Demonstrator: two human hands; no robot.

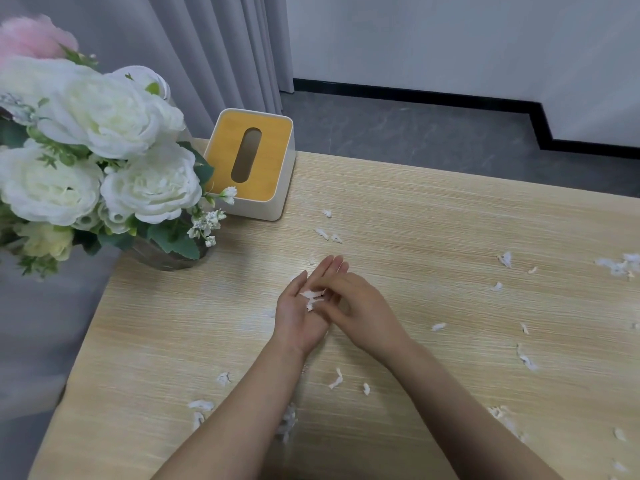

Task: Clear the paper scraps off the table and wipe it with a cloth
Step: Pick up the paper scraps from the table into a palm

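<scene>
Small white torn paper scraps (312, 299)

Single head-worn view, wide-angle, looking forward and down.

Camera sits above the near edge of the desk (450, 220), facing its far edge and the floor (398, 126) and wall (450, 39) beyond; close range, forearms entering from the bottom. The desk's far-left corner is in frame.

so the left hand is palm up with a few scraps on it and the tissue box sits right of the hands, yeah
Not quite. The head view shows the tissue box behind and left of the hands, beside the flowers. The left hand does lie palm up with scraps on it.
</scene>
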